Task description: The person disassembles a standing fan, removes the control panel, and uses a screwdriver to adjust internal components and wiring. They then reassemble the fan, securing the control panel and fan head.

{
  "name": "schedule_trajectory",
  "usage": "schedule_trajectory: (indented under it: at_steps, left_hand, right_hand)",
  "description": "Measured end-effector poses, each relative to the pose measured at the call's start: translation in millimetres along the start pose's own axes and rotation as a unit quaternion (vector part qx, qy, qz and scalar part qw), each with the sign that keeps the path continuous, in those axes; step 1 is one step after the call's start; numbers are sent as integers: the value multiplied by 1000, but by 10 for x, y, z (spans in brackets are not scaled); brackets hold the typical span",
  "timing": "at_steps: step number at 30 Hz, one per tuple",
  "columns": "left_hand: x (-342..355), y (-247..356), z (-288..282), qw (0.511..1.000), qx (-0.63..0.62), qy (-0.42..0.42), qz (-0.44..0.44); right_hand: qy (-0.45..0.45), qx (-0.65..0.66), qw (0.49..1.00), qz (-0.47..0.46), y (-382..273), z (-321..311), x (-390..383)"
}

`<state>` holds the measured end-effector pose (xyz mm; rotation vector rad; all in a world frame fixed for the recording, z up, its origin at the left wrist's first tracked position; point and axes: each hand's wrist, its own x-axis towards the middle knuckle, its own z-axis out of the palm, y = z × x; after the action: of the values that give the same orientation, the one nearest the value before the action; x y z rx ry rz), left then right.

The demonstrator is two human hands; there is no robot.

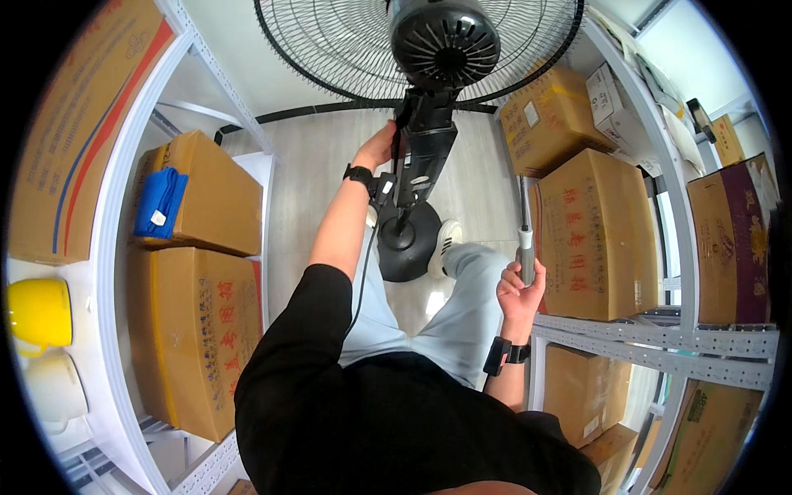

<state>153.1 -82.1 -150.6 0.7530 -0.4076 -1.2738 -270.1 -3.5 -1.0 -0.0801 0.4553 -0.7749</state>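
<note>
A large black standing fan (445, 49) rises in front of me, its wire cage at the top and its round base (412, 247) on the floor between my feet. My left hand (379, 147) is at the left side of the fan's black neck housing, closed around its edge, with the fingertips hidden behind it. Out to the right, my right hand (521, 290) is closed around the grey handle of a screwdriver (525, 247). The screwdriver's long thin shaft points away from me, apart from the fan and beside a cardboard box (594, 235).
Metal shelving stands on both sides. Cardboard boxes (194, 338) fill the left shelf, one with a folded blue cloth (161, 204) against it. A yellow helmet (41, 313) and a white helmet (56, 388) lie nearer. A dark cable (363, 276) hangs beside my left arm.
</note>
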Motion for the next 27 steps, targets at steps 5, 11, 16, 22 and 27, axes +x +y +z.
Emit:
schedule_trajectory:
  at_steps: [5,11,16,22,27]
  left_hand:
    - [-93,-17,-45,993,15,-96,60]
    - [-439,254,-196,975,25,-167,142]
    - [-661,474,-290,976,51,-141,157]
    - [-945,420,-471,972,-50,-40,227]
    - [-1242,432,-587,967,-72,46,241]
  right_hand:
    - [3,-2,1000,-12,-70,-95,4]
    - [7,-4,1000,-6,-76,-114,7]
    - [5,2,1000,-2,-18,-73,30]
    - [-11,-17,1000,16,71,45,50]
    - [-32,-32,998,34,122,74,-12]
